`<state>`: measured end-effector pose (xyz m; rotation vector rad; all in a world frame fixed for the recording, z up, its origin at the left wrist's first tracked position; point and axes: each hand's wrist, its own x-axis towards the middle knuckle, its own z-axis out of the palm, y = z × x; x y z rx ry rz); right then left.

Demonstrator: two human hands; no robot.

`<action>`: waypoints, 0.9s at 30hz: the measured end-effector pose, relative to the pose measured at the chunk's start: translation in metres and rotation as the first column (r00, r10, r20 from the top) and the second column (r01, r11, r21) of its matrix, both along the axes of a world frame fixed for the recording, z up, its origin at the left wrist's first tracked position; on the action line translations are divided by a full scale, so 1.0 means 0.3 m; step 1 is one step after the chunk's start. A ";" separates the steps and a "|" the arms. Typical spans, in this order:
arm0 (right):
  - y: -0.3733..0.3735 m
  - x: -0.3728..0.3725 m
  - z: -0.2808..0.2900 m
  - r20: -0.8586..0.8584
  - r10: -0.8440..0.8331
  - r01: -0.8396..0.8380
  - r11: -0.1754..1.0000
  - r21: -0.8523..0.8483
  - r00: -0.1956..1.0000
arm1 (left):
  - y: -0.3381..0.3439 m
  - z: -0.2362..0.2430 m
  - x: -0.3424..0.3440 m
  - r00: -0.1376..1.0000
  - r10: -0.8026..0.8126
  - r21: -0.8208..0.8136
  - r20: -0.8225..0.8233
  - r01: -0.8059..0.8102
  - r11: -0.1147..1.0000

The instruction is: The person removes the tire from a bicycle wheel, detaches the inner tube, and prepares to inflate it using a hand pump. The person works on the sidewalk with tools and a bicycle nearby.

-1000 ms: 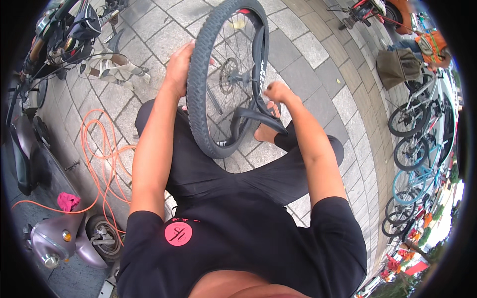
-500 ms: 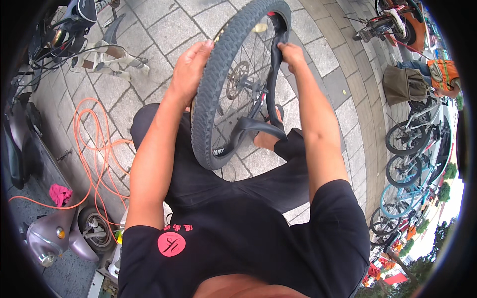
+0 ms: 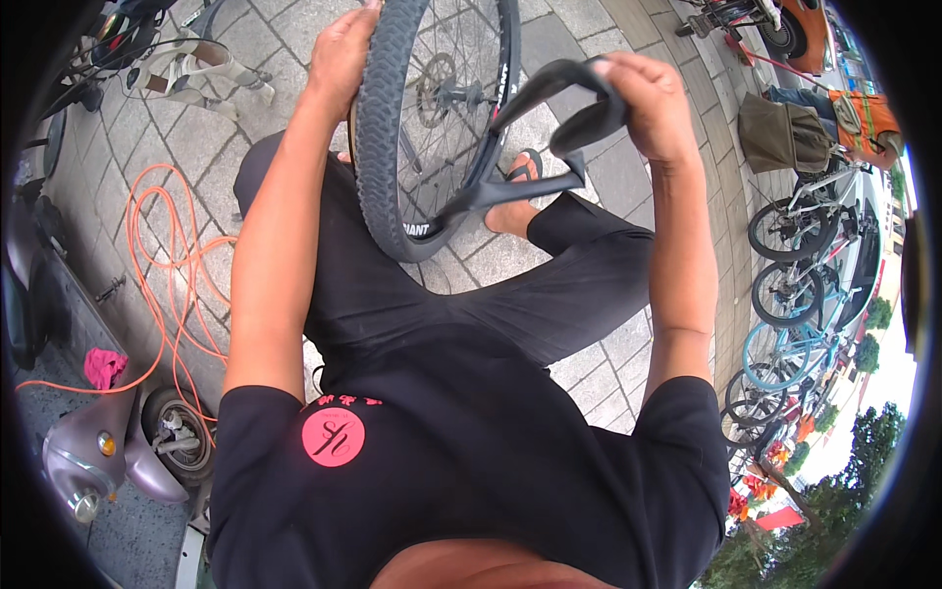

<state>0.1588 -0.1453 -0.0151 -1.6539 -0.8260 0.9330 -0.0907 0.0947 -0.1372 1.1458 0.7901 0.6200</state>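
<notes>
A bicycle wheel with a knobbly black tire (image 3: 378,128) stands upright between my knees, its brake disc (image 3: 436,90) showing among the spokes. My left hand (image 3: 341,57) is closed on the wheel's upper left side; some of its fingertips are hidden behind the tire. Out to the right, my right hand (image 3: 655,106) grips a limp black inner tube (image 3: 594,123). The tube hangs in a loose loop below the fingers, and its other part runs down to the wheel's lower right, against the rim.
An orange hose (image 3: 177,265) lies coiled on the paving at left, near a scooter (image 3: 88,456) and a pink cloth (image 3: 105,368). A pale bicycle frame (image 3: 182,74) is at the far left. My sandalled foot (image 3: 510,211) is beyond the wheel. Parked bicycles (image 3: 785,290) line the right.
My right hand has moved right, away from the wheel, drawing the inner tube off the rim's right side into a loop. My left hand and the wheel have shifted up and left in view.
</notes>
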 end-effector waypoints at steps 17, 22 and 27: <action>-0.129 0.044 -0.362 0.610 0.245 -0.025 0.938 -0.346 0.754 | -0.099 -0.022 0.104 0.983 -0.117 0.384 -0.138 0.162 0.909; -0.220 -0.223 -0.739 0.206 0.661 -0.335 0.593 -0.732 0.721 | -0.129 -0.034 0.146 0.993 -0.069 0.478 -0.091 0.105 0.872; -0.226 -0.337 -0.883 0.213 0.834 -0.308 0.408 -0.860 0.509 | -0.107 -0.060 0.137 0.996 -0.079 0.492 -0.042 0.089 0.866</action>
